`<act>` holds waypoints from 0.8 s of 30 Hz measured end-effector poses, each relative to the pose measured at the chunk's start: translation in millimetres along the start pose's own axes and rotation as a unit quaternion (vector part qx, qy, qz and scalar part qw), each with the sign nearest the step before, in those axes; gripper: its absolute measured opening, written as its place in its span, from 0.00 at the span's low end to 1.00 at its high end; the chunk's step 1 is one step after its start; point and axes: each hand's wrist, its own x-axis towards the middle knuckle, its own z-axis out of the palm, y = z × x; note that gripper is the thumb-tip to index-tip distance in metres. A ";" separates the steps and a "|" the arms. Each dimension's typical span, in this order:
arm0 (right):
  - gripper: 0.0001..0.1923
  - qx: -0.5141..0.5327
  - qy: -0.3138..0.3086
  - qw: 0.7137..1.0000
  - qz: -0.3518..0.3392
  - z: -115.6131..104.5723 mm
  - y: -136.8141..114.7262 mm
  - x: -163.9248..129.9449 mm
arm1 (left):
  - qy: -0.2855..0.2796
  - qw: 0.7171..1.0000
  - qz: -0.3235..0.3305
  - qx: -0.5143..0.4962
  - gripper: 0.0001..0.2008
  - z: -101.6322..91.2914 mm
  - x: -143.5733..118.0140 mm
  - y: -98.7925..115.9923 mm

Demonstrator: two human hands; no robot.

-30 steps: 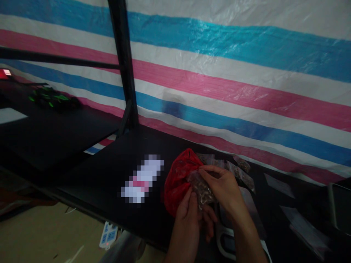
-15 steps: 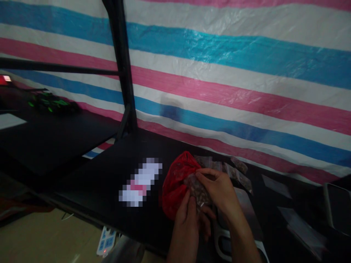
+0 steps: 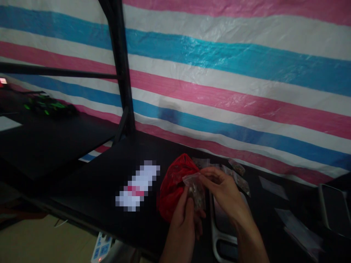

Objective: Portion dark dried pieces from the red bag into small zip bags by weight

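Between my hands is a small clear zip bag (image 3: 197,195) with brownish pieces inside; their exact kind is too blurred to tell. My left hand (image 3: 186,212) is closed around its lower left side. The fingers of my right hand (image 3: 218,182) pinch its top right corner. Right behind the bag lies a red plastic bag (image 3: 172,190), partly covered by my left hand. A flat digital scale (image 3: 223,223) rests under my right forearm, which hides part of it. Filled zip bags (image 3: 241,182) lie beyond my right hand.
Flat clear bags (image 3: 300,230) and another flat bag (image 3: 272,187) lie at the right, near a dark device (image 3: 334,206). A blurred-out pale item (image 3: 138,186) lies left of the red bag. Further left are a black post (image 3: 119,65) and a green toy car (image 3: 51,104).
The zip bag has turned more upright, and its top strip now shows. My right fingers have shifted along its upper edge. The whole view has tilted slightly.
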 end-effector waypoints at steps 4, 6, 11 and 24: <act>0.24 0.054 -0.010 0.998 -0.019 -18.1 -9.2 -9.9 | -0.001 0.996 0.047 0.082 0.42 -0.7 -6.1 5.1; 0.23 0.058 -0.015 0.997 -0.043 -27.1 -12.7 -17.3 | 0.007 0.989 0.092 0.112 0.37 1.1 -7.9 5.4; 0.16 0.040 0.025 0.993 -0.112 -53.7 -18.1 -37.3 | -0.022 0.972 0.157 0.176 0.32 7.6 -8.0 1.8; 0.13 -0.053 0.142 0.988 0.002 -124.7 28.1 -43.8 | -0.010 0.931 0.247 0.269 0.25 36.0 -31.0 -34.1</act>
